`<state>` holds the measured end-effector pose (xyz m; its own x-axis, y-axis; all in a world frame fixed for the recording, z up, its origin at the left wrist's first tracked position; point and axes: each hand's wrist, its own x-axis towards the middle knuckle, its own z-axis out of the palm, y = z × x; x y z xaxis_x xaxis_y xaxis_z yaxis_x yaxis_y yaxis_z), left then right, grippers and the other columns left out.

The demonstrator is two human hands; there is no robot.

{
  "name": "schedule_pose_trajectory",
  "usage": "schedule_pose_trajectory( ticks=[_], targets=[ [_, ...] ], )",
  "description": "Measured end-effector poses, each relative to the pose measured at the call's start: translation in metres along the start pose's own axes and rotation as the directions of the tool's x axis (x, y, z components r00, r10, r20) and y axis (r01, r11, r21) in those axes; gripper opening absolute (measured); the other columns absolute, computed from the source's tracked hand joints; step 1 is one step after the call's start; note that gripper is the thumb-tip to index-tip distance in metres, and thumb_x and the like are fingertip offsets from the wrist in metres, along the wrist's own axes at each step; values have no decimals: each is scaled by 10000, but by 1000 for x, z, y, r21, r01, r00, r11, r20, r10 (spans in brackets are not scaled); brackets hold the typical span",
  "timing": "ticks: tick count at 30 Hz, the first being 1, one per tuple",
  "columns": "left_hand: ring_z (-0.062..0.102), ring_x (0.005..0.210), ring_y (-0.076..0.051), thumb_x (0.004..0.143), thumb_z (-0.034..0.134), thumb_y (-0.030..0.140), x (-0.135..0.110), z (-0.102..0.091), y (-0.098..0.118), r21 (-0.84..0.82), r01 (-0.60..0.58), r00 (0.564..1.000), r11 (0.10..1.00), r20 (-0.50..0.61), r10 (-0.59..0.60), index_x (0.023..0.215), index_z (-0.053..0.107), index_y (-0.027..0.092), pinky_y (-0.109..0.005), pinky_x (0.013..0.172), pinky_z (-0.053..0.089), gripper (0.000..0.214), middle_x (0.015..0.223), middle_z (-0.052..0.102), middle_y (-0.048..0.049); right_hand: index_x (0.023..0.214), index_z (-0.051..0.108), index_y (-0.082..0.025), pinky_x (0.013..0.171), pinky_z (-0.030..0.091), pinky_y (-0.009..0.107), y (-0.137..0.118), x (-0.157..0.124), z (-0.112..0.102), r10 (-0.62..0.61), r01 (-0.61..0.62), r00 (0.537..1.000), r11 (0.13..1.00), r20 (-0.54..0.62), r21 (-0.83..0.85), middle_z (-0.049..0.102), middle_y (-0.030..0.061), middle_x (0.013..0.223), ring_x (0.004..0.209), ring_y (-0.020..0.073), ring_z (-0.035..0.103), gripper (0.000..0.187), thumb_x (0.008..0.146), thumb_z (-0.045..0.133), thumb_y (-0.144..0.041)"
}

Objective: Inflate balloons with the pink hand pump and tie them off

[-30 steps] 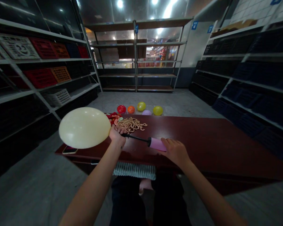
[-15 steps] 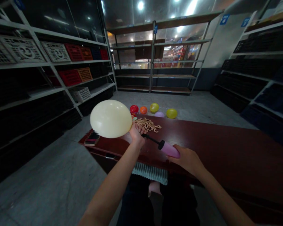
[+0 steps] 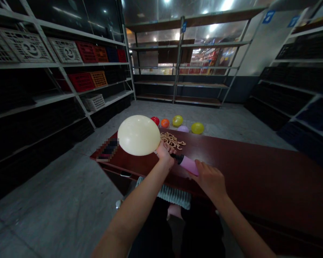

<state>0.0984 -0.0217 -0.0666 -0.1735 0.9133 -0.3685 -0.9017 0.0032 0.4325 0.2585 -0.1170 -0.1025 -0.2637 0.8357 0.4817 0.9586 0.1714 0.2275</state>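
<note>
A pale cream balloon [image 3: 139, 135], inflated and rounded, stands out to the left of my left hand [image 3: 165, 152]. That hand is closed around the balloon's neck and the nozzle end of a balloon pump, so the join is hidden. My right hand [image 3: 210, 177] wraps round the pink barrel of the balloon pump [image 3: 188, 165]. Hardly any of the black rod shows between the barrel and my left hand. Just behind my left hand, a heap of tan, uninflated long balloons or rubbery strips [image 3: 172, 139] lies on the dark red table [image 3: 247, 165].
A pixelated flat object [image 3: 107, 149] lies at the table's left end. Beyond the table, red [image 3: 155, 121], orange [image 3: 165, 123], yellow [image 3: 197, 128] and purple [image 3: 183, 129] balloons rest on the floor. Shelves with crates [image 3: 83, 82] line the left side. A ribbed, pale blue cloth [image 3: 174, 196] lies over my lap.
The pump barrel has slid toward my left hand, covering most of the black rod. The balloon and my left hand sit further right in view.
</note>
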Motion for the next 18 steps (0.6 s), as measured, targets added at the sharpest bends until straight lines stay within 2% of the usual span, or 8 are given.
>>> schedule_pose_trajectory(
  ticks=[3,7,11,13,15,18],
  targets=[
    [204,331,-62,945,456,298,10,-6,9,-2,-16,999,1000,-33,16,619,239,204,-218,392,186,403,450,202,87,1092,630,-167,660,322,315,12,-9,7,-25,25,1000,999,16,-21,698,88,855,751,209,632,440,931,455,-537],
    [200,334,-66,934,467,277,22,-7,32,33,-23,998,999,-50,24,617,213,206,-225,399,191,412,439,198,88,1153,619,-160,692,342,321,36,-24,10,-32,35,996,999,86,-39,708,114,908,797,232,633,475,932,431,-536],
    [194,334,-69,943,453,283,24,0,50,26,-20,1000,999,-7,20,605,225,204,-226,396,186,416,438,185,86,1158,620,-180,674,374,327,50,-30,5,22,-29,985,999,172,39,720,120,966,807,255,665,475,909,455,-549],
    [196,336,-65,955,455,321,21,4,54,18,-32,998,999,63,31,600,225,203,-225,398,188,439,443,181,85,1116,631,-219,629,376,313,51,-26,-1,58,-98,953,988,299,121,731,93,934,776,256,681,459,882,478,-583],
    [191,340,-62,963,457,350,17,8,57,7,-53,991,999,124,52,600,219,203,-224,401,191,458,449,181,85,1066,644,-246,593,373,300,50,-17,-8,64,-176,895,960,442,218,735,65,853,739,257,686,479,836,505,-644],
    [177,345,-64,970,456,353,10,13,57,-2,-80,981,997,180,79,602,218,204,-224,399,188,462,448,179,84,1047,658,-244,604,391,292,48,-2,-15,29,-249,853,901,522,357,740,62,870,757,244,684,480,803,542,-642]
  ],
)
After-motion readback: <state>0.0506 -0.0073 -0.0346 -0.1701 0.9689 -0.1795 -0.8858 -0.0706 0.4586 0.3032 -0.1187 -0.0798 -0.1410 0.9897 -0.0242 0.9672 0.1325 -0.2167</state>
